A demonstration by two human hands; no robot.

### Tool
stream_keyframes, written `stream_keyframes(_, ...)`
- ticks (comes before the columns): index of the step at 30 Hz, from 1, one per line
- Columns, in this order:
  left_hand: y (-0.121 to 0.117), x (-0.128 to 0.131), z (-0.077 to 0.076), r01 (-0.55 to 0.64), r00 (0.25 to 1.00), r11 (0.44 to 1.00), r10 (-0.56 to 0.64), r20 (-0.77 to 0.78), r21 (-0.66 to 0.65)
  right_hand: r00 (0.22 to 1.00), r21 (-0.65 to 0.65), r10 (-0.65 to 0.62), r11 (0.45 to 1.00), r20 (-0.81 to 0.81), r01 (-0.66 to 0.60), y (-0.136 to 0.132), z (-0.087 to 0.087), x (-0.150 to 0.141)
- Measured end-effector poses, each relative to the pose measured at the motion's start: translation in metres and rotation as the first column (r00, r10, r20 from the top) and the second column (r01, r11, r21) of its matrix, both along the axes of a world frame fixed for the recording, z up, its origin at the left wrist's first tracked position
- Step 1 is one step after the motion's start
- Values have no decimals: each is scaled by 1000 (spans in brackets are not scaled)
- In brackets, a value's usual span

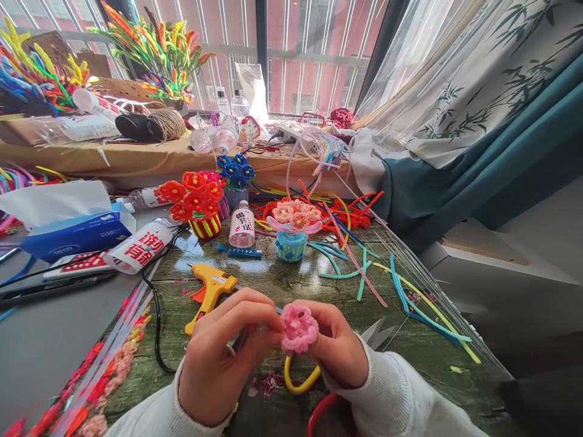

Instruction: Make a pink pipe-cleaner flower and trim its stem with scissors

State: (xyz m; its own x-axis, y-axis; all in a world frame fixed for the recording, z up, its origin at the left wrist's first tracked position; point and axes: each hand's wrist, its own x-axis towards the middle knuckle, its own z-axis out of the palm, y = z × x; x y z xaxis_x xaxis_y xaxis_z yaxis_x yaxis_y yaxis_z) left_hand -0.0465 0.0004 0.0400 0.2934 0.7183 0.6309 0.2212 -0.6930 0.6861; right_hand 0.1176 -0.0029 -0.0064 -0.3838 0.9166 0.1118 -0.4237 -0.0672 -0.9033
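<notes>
A small pink pipe-cleaner flower (299, 328) is held up between my two hands, its petals facing me. My left hand (237, 346) pinches its left edge with thumb and fingertips. On the other side, the fingers of my right hand (339, 343) close around its right edge. Scissor blades (377, 334) stick out beyond my right wrist. Below the flower are a yellow loop (303, 385) and a red-rimmed round thing (325, 413), partly covered by my right hand and sleeve. A yellow glue gun (212, 291) lies just beyond my left hand.
Farther back stand a blue pot with pink flowers (291, 246), a striped pot with red flowers (204, 227) and a bottle (242, 224). Loose pipe cleaners (423, 297) lie to the right. A black cable (157, 321), tissue pack (82, 230) and another bottle (143, 246) are left.
</notes>
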Motion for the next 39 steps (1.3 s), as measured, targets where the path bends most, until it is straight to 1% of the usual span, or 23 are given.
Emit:
stream_keyframes(2,0,-1,0,-34,999,998,35,-34,46,999,18,-43,999,15,43,1,4,1)
stream_keyframes(5,-2,-3,1,-73,993,989,84,-84,127,999,75,-52,996,4,51,2,8,3)
stream_keyframes(7,-3,-4,1,-94,987,978,116,-110,185,998,126,-66,990,4,65,2,9,5)
stream_keyframes(9,-4,-4,0,-112,979,966,147,-141,232,991,173,-122,978,44,113,2,6,5)
stream_keyframes(13,-5,-4,-4,-114,969,958,166,-182,264,959,241,-250,947,137,213,2,1,6)
stream_keyframes(18,-6,-4,-6,-112,969,951,169,-180,289,929,262,-310,931,200,254,1,1,5)
stream_keyframes(20,-7,-2,-6,-126,972,955,173,-159,269,919,284,-338,918,201,276,1,1,5)
stream_keyframes(24,-9,2,-8,-222,971,969,229,-61,104,911,422,-396,850,119,315,1,1,8)
stream_keyframes(25,-9,2,-8,-217,974,973,221,-48,73,910,458,-403,830,98,318,1,1,8)
stream_keyframes(27,-9,1,-9,-167,985,985,169,-41,38,909,510,-410,798,69,321,2,2,8)
stream_keyframes(30,-8,-1,-8,-100,995,995,100,-22,-3,904,550,-421,772,68,318,3,3,8)
stream_keyframes(34,-7,0,-4,-58,998,998,59,-5,18,894,584,-437,753,97,304,2,2,9)
stream_keyframes(39,-4,0,2,-57,998,995,60,-32,88,876,644,-467,708,118,291,3,3,10)
